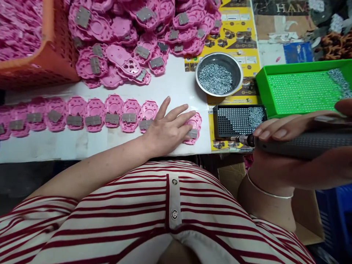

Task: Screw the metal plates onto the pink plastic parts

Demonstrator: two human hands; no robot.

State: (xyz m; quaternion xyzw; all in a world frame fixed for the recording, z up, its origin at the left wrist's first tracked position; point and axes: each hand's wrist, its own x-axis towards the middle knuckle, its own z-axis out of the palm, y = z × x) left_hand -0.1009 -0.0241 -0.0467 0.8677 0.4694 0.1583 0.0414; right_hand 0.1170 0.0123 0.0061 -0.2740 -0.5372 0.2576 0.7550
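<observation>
My left hand (169, 132) lies spread over the right end of a row of pink plastic shells, its fingertips on the rightmost shell (195, 128), which carries a grey plate. Part of another pink shell (149, 112) shows beside my thumb. At the right, my right hand (286, 157) is wrapped round a grey electric screwdriver (299, 143). The screwdriver's tip points left, at the near edge of a black perforated tray (233, 123) holding small screws. Whether a screw sits on the tip is too small to tell.
A metal bowl of screws (239, 79) stands behind the black tray. To its right is a green tray (297, 91). Pink shells (121, 60) are heaped at the back, beside an orange basket (59, 55) of pink parts. A cardboard box (309, 216) stands below the table's edge.
</observation>
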